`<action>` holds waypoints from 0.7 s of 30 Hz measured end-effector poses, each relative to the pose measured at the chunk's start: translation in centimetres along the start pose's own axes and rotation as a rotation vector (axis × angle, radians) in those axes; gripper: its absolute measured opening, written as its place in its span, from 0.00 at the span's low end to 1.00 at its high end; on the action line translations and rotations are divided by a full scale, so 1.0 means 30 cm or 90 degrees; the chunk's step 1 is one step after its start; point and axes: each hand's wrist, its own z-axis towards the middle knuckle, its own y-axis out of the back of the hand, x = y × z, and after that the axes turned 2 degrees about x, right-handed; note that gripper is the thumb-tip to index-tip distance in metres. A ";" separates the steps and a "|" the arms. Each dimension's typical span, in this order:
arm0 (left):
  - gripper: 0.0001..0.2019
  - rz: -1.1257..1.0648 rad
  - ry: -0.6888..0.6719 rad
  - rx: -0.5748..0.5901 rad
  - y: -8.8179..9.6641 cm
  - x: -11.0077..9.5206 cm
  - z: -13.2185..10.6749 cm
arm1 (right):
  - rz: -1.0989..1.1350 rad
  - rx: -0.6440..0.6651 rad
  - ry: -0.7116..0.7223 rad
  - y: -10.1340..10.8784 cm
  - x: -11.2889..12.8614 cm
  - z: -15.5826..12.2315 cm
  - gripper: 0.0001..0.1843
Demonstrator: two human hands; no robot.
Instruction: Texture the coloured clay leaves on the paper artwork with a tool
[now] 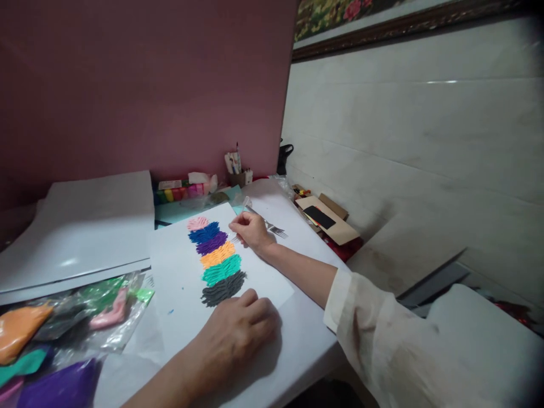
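A white sheet of paper [178, 272] lies on the table, bearing a column of ridged modelling-clay bands in pink, blue, purple, orange, green and dark grey [223, 289]. My right hand [253, 231] is closed in a pinch over the sheet's right part, beside the purple band; whatever is between the fingertips is too small to make out. Behind that hand a metal fork [276, 230] shows its tines and part of its handle. My left hand [244, 328] rests with curled fingers just below the dark grey band; its palm side is hidden.
Plastic bags of coloured clay [110, 314] lie at the left, with a purple pack [62, 385] nearer. Behind are large white sheets [97, 226], more clay packs [181, 192] and a pen holder [236, 178]. A black phone [319, 216] sits on cardboard beyond the table's right edge.
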 end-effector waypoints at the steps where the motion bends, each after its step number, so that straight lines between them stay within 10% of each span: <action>1: 0.07 -0.006 0.001 0.001 -0.002 0.000 0.000 | -0.012 0.005 0.001 0.001 0.001 0.000 0.05; 21: 0.10 -0.033 0.022 -0.009 0.003 -0.010 0.008 | -0.214 0.001 0.135 0.005 -0.029 0.021 0.04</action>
